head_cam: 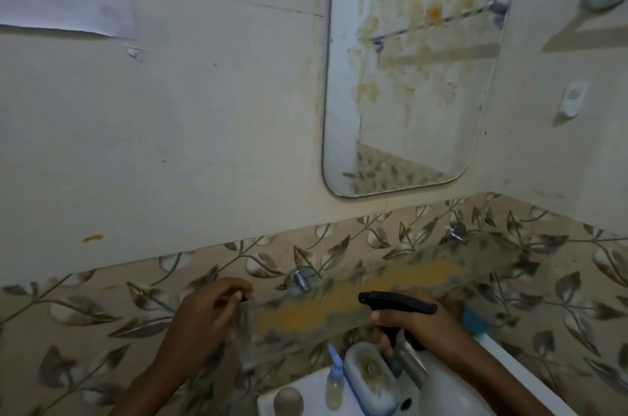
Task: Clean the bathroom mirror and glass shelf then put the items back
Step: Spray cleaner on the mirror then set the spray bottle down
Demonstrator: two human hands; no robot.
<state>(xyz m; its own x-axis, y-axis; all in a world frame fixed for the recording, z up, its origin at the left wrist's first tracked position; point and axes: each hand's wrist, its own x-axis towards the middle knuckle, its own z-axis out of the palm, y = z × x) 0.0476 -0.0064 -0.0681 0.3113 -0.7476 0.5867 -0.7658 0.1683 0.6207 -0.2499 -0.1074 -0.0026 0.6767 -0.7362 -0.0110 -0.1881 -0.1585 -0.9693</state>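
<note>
Stained mirror (407, 75) fills the upper right of the frame. Right hand (418, 324) clamps a spray bottle (397, 305) at lower centre; left hand (207, 317) pinches something unclear. The glass shelf isn't discernible. Spraying low risks wetting the soap dish (370, 375) below.

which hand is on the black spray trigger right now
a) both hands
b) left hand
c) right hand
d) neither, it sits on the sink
c: the right hand is wrapped around the black spray trigger, while the left hand reaches toward the wall beside it.
</note>
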